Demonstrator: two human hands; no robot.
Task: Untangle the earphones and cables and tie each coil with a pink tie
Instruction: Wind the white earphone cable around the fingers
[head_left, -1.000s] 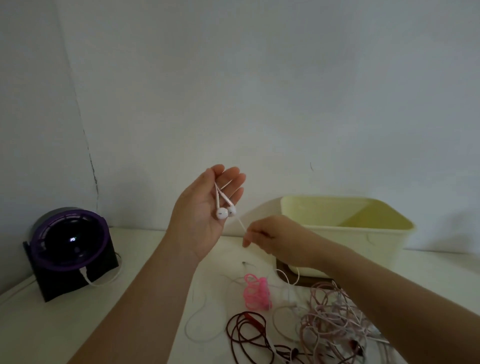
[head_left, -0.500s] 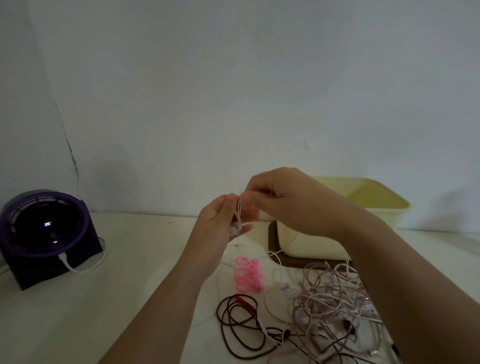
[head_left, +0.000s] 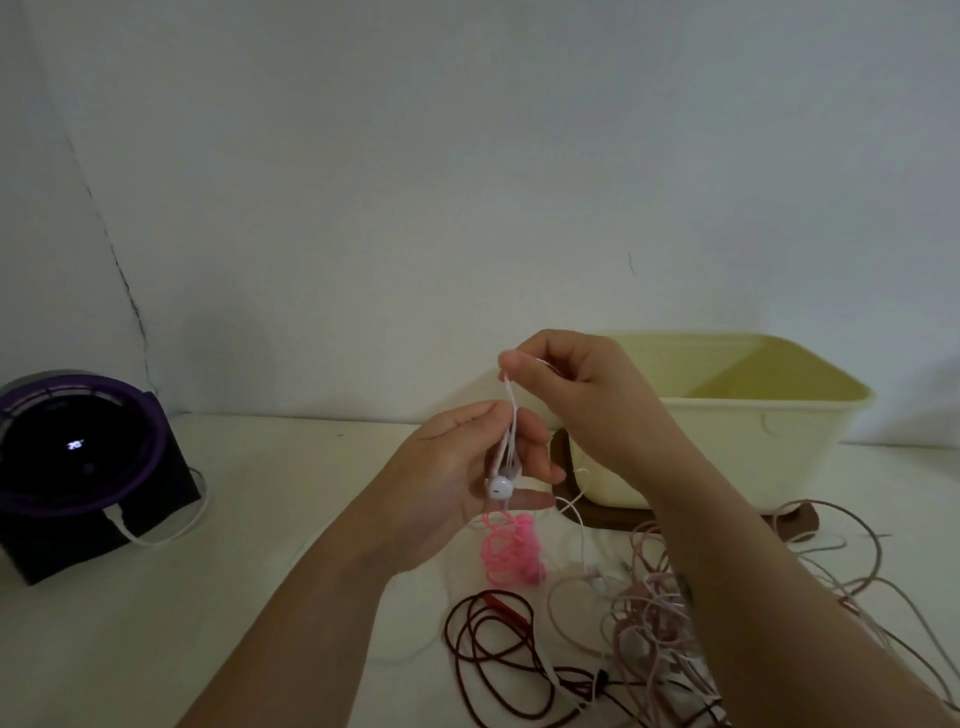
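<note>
Bare table (head_left: 260, 519) lies open on the left, up to the purple-ringed device (head_left: 78, 467). The yellow tub (head_left: 727, 452), cable tangle (head_left: 649, 623) and pink ties (head_left: 511, 553) crowd the right. Since half a second ago, the right hand (head_left: 576, 395) has risen above the left hand (head_left: 457, 478). It narrowly pinches the cord of the white earphones (head_left: 500, 487), which the left holds against loosely curled fingers.

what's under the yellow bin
A dark brown board lies under the yellow bin, showing at its left corner and front edge. The bin hides the rest.

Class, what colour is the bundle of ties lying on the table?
Bright pink; the ties show best in the head view.
</note>
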